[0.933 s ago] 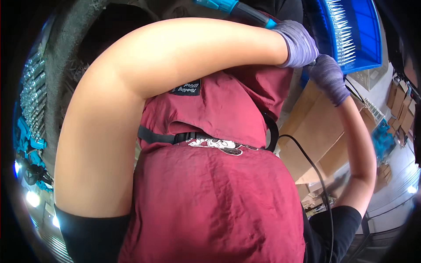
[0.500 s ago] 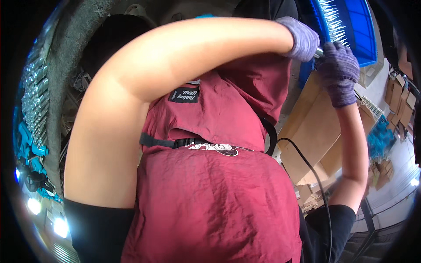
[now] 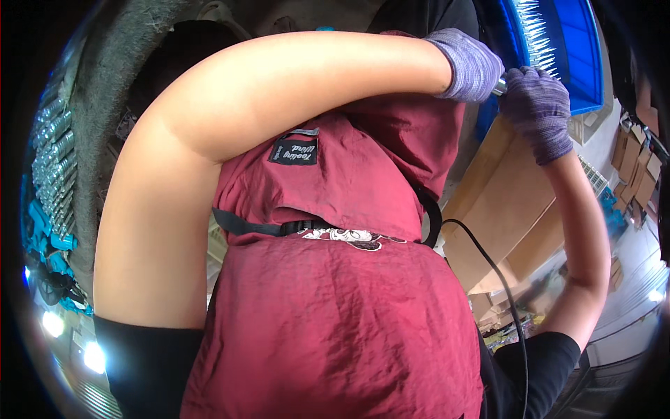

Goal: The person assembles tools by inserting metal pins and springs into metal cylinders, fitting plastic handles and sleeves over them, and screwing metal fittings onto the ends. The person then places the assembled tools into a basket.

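Observation:
My left hand (image 3: 469, 66) and my right hand (image 3: 536, 108), both in purple knit gloves, meet at the upper right. Between them shows a short, shiny metal cylinder (image 3: 500, 87). The left fingers are closed round one end of it; its exact kind is hidden by the gloves. My right hand is closed at the other end, its fingers curled over whatever lies beneath. Just beyond the right hand stands a blue plastic bin (image 3: 583, 52), with a row of slim, pointed metal pieces (image 3: 536, 35) along it.
A cardboard box (image 3: 502, 202) stands below my right hand, and more cardboard (image 3: 635, 160) lies at the far right. A black cable (image 3: 499, 272) hangs beside the red apron (image 3: 342, 307). Stacked shiny metal parts (image 3: 54, 167) line the far left, past a grey fuzzy edge (image 3: 112, 91).
Both hands have shifted slightly left, still together at the metal cylinder. My right forearm and elbow have swung outward to the right.

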A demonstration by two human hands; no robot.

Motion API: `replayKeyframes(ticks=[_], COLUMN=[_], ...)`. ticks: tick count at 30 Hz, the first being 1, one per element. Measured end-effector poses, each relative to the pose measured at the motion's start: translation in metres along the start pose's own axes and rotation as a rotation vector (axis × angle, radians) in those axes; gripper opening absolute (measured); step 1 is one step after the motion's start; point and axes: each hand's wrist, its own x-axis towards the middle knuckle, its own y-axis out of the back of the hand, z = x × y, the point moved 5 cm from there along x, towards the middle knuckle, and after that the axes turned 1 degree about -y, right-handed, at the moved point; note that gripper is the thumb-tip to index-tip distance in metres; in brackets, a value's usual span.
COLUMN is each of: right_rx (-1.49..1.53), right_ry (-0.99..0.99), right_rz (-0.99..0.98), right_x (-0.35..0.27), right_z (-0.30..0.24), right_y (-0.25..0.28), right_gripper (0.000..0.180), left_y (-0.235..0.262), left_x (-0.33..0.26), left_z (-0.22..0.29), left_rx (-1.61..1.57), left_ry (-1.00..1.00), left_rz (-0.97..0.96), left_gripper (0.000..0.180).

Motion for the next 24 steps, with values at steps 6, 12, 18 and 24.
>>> replayKeyframes(ticks=[6,12,18,24], right_rx=[0.103,0.659,1.059,0.562], right_ry=[-0.159,-0.299,-0.320,-0.531], right_rz=[-0.401,-0.670,-0.590,0.115], right_x=[0.005,-0.026,-0.031,-0.060], right_z=[-0.014,-0.011,-0.021,0.015], right_y=[-0.007,-0.085,-0.078,0.014], right_gripper=[0.020,0.037,0.037,0.035], left_y=[-0.004,-0.016,-0.015,0.013], left_x=[-0.013,-0.017,-0.017,-0.012], left_z=[-0.001,0.009,0.016,0.021], left_rx=[0.089,0.246,0.315,0.157], left_ry=[0.017,-0.101,-0.163,0.007], left_rz=[0.053,0.110,0.127,0.124], left_gripper=[0.022,0.020,0.019,0.025])
